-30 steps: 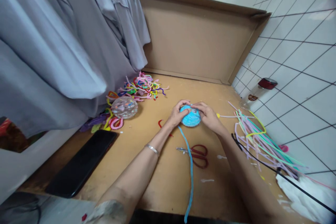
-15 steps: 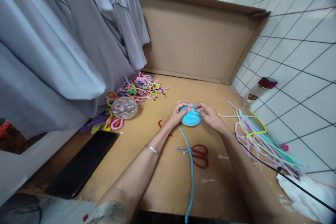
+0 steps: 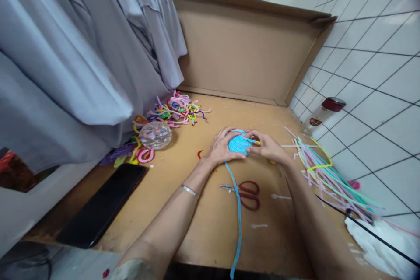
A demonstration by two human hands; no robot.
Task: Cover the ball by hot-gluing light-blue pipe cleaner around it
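Observation:
A round ball wound in bright blue pipe cleaner (image 3: 239,144) sits between my two hands above the table. My left hand (image 3: 221,146) is wrapped round its left side, thumb below and fingers over the top. At its right edge, my right hand (image 3: 265,145) pinches a thin blue strand that stands off the ball. Something yellow shows by the right fingers; what it is I cannot make out. A long blue pipe cleaner (image 3: 239,210) trails from below the left hand across red-handled scissors (image 3: 250,195) to the front edge.
Left lie a black phone (image 3: 103,205), a clear faceted dish (image 3: 155,134) and a heap of colourful pipe cleaner pieces (image 3: 179,107). To the right are long pastel pipe cleaners (image 3: 328,175), a red-lidded bottle (image 3: 323,116) and white tissue (image 3: 380,240). A cardboard panel (image 3: 243,48) stands behind.
My left hand has spread further round the ball, its thumb now underneath. The right fingers have moved from the ball's top to its right edge, where a blue strand now stands out.

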